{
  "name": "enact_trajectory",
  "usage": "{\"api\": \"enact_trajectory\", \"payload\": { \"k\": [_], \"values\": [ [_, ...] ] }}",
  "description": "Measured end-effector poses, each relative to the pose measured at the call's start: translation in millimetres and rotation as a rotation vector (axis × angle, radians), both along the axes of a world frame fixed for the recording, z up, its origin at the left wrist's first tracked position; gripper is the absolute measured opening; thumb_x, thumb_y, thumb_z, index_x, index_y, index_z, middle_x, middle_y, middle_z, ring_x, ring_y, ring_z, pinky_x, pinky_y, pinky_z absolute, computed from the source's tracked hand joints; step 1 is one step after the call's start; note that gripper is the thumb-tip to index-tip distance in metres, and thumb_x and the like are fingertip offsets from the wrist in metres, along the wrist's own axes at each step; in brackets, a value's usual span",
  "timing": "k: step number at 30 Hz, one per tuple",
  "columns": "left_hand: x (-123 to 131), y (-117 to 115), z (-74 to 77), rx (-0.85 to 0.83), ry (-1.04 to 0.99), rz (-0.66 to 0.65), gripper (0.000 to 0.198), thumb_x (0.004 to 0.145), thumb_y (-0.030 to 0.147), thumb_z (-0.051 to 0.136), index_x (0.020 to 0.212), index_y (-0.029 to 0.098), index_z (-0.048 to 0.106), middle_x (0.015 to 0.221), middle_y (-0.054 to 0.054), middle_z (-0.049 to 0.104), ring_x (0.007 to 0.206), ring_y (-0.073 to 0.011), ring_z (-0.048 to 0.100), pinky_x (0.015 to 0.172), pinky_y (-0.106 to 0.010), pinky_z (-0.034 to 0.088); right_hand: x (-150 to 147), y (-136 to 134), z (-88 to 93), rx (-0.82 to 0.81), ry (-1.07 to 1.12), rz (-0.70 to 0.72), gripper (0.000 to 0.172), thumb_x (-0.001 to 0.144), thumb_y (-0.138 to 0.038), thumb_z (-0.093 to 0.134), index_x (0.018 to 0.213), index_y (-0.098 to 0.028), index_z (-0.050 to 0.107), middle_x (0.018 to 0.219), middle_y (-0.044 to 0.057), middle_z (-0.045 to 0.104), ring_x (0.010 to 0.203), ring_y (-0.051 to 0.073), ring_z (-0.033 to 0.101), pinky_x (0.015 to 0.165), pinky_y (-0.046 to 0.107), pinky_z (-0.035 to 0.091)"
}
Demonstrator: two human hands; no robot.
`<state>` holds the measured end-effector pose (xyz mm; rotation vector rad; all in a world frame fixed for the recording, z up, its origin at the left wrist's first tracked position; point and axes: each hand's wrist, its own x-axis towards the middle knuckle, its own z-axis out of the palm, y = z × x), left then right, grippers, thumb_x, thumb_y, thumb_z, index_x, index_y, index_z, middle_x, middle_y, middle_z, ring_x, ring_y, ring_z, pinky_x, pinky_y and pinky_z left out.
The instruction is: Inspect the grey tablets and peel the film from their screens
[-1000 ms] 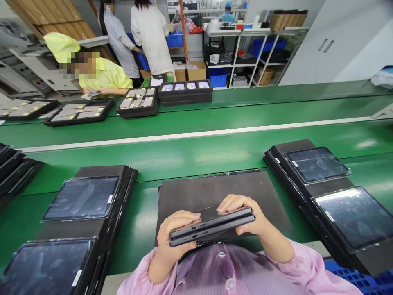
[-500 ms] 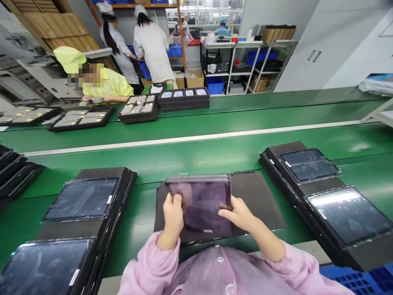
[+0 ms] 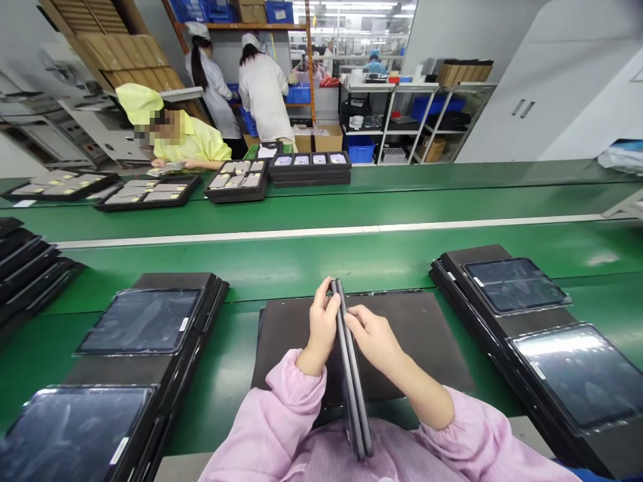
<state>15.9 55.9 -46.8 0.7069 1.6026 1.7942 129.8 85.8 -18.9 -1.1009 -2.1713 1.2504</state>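
Two slim dark tablets stand on edge, side by side, with their narrow sides towards me. They are above a dark foam-like pad in front of my body. My left hand is closed around their far left part, its fingers near the top end. From the right, my right hand grips the pair, with bent fingers against the right-hand tablet. The tablets' screens are turned out of sight, and some fingertips are hidden behind them.
On the left, a stack of black trays carries tablets; another tray stack with tablets is on the right. More trays are at far left. Across the green bench, a person in yellow works beside parts trays.
The tablets have turned from screen facing me to edge-on. My hands have come closer together, the left one moving right and up. The view has tilted slightly upward.
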Motion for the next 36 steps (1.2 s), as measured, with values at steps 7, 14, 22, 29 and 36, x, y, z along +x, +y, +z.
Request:
{"api": "enact_trajectory", "payload": {
  "k": [7,14,22,29,36],
  "values": [
    [-19,2,3.5,0.023,-0.188,-0.033,0.032,0.066,0.025,0.061,0.097,0.017,0.064,0.102,-0.008,0.068,0.102,-0.0247,0.06,0.095,-0.04,0.043,-41,37,-3.9,-0.502,0.342,-0.081,0.041,0.068,-0.03,0.054,0.108,-0.019,0.054,0.072,-0.001,0.061,0.046,0.011,0.049,0.04,0.023,0.045],
    [-25,1,8.5,0.008,-0.148,-0.113,0.028,0.065,0.022,0.061,0.093,0.018,0.062,0.096,-0.005,0.066,0.097,-0.0229,0.06,0.092,-0.038,0.043,-41,46,-3.4,-0.638,0.389,-0.015,0.033,0.061,-0.03,0.058,0.093,-0.021,0.054,0.053,-0.008,0.052,0.042,0.01,0.047,0.039,0.021,0.043],
    [-27,2,9.8,0.011,-0.14,-0.151,0.027,0.066,0.021,0.062,0.093,0.018,0.062,0.095,-0.005,0.067,0.096,-0.0223,0.061,0.091,-0.037,0.044,-41,47,-4.5,-0.636,0.39,-0.022,0.034,0.062,-0.03,0.058,0.094,-0.02,0.051,0.055,-0.007,0.051,0.041,0.01,0.046,0.041,0.023,0.042],
    [-28,1,9.0,0.029,-0.157,-0.164,0.028,0.068,0.023,0.062,0.096,0.018,0.062,0.098,-0.006,0.067,0.098,-0.0232,0.061,0.091,-0.038,0.045,-41,46,-3.9,-0.565,0.365,-0.037,0.026,0.067,-0.03,0.056,0.091,-0.022,0.052,0.05,-0.008,0.049,0.041,0.011,0.046,0.042,0.024,0.042],
    [-26,3,12.3,0.008,-0.127,-0.147,0.028,0.067,0.022,0.061,0.094,0.018,0.061,0.098,-0.006,0.067,0.097,-0.0227,0.061,0.09,-0.037,0.045,-39,48,-5.5,-0.578,0.393,0.001,0.028,0.067,-0.031,0.057,0.093,-0.022,0.051,0.052,-0.008,0.05,0.04,0.011,0.045,0.042,0.024,0.042]
  ]
}}
